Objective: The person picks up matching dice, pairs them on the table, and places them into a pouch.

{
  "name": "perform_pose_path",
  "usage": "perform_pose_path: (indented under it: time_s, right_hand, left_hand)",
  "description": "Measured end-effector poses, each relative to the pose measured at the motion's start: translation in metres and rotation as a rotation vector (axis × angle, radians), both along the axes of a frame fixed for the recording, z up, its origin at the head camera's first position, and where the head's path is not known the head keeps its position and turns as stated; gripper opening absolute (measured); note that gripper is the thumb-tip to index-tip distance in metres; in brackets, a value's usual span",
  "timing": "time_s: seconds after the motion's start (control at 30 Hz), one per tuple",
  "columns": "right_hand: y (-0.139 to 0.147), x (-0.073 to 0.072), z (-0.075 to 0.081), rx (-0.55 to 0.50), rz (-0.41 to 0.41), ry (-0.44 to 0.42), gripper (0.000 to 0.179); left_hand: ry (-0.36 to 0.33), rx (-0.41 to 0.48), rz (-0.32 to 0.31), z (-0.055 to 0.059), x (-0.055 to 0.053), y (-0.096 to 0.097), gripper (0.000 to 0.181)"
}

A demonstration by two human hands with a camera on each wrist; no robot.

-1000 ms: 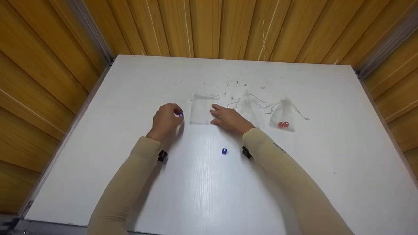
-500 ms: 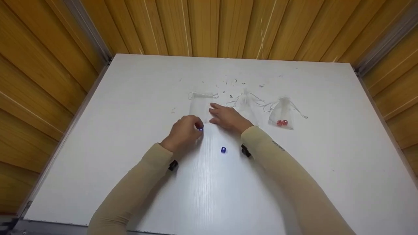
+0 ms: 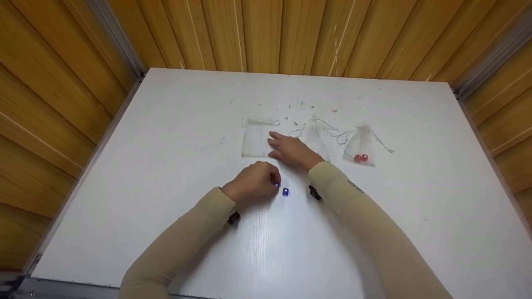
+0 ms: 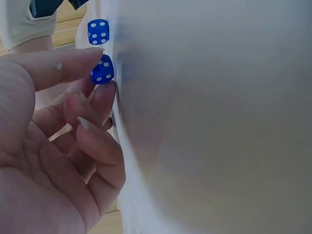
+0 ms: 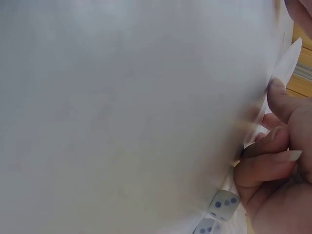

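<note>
Blue die (image 3: 276, 185) pinched between thumb and fingertips of the left hand (image 3: 252, 182), low over the white table (image 3: 166, 174), just beside a second blue die (image 3: 285, 192) lying flat on the table. Left wrist view: held die (image 4: 102, 69) in the fingertips, the other die (image 4: 98, 31) right next to it. Right hand (image 3: 292, 150) rests on the near right corner of an empty sheer pouch (image 3: 254, 139), fingers curled over its edge, seemingly pinching the fabric. Further right a second sheer pouch (image 3: 314, 132), then a tied pouch (image 3: 360, 145) with two red dice (image 3: 360, 158) inside. Wood-panel walls (image 3: 266, 33) around the table.
</note>
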State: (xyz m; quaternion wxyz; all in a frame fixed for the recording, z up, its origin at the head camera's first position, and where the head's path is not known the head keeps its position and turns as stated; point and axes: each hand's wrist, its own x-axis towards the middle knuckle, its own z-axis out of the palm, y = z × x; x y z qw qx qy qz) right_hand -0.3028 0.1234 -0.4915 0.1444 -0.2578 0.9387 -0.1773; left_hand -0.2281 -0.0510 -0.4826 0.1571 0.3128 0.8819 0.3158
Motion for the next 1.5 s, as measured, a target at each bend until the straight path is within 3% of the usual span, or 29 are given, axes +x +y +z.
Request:
perform_pose_path:
  time_s: [0.33,0.6,0.77,0.87,1.0,1.17,1.4,1.5]
  right_hand:
    - [0.003,-0.004,0.003,0.045,-0.001,-0.006,0.057]
    - [0.003,-0.002,0.001,0.016,-0.004,-0.011,0.057]
    - [0.003,-0.001,0.003,0.016,-0.014,-0.012,0.056]
    - [0.002,0.000,0.002,0.016,-0.031,-0.019,0.054]
    - [-0.002,0.001,0.000,0.008,-0.031,-0.023,0.055]
    - [-0.004,0.004,0.000,0.018,-0.023,-0.026,0.057]
    - [-0.002,0.008,0.005,-0.022,-0.103,-0.090,0.058]
    - [-0.002,0.008,0.005,-0.045,-0.124,-0.098,0.061]
  left_hand:
    - [-0.007,0.002,-0.062,0.003,0.001,0.011,0.010]
    - [-0.029,0.002,-0.051,0.002,0.000,0.009,0.014]
    - [-0.052,0.075,-0.002,0.007,-0.009,0.004,0.022]
    - [-0.056,0.156,0.091,0.011,-0.023,-0.004,0.019]
    - [-0.015,0.234,0.274,0.014,-0.045,-0.023,0.017]
    - [0.001,0.205,0.451,0.014,-0.069,-0.043,0.021]
    - [-0.084,0.149,0.643,0.005,-0.093,-0.050,0.034]
    - [-0.129,0.161,0.685,0.000,-0.098,-0.046,0.034]
